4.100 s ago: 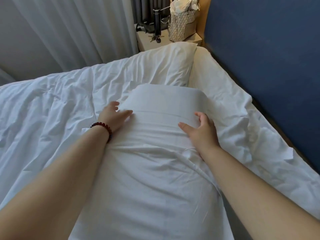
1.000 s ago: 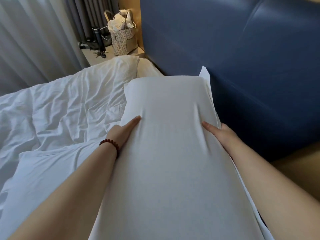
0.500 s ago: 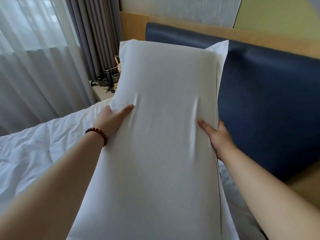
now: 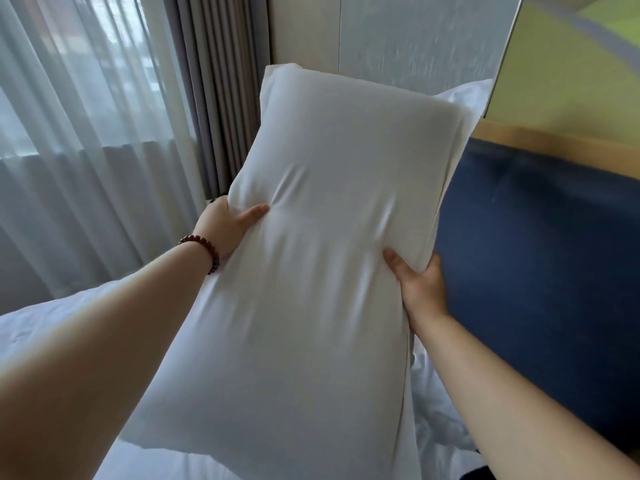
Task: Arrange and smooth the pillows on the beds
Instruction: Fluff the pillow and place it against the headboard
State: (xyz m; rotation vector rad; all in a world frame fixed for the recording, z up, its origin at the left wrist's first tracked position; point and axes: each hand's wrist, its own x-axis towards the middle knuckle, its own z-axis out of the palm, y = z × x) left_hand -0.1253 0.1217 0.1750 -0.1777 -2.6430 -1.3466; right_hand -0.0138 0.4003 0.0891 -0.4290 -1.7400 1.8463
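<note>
The pillow (image 4: 329, 220), flat on the bed (image 4: 437, 426) four seconds ago, now stands lifted in the centre of the frame, the left hand (image 4: 227, 230) and right hand (image 4: 420, 289) each gripping one side edge, probably to shake it plump before placing.

Pillow (image 4: 322, 258) in smooth matt white cloth, headboard (image 4: 540, 258) padded blue with slight sheen, wooden trim (image 4: 554, 147) pale, curtain (image 4: 86, 150) sheer fabric, bracelet (image 4: 204, 249) glossy dark-red beads

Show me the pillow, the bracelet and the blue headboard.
pillow (image 4: 329, 237), head view, middle of its front face.
bracelet (image 4: 207, 249), head view, beads on the left wrist.
blue headboard (image 4: 536, 254), head view, padded panel.
</note>
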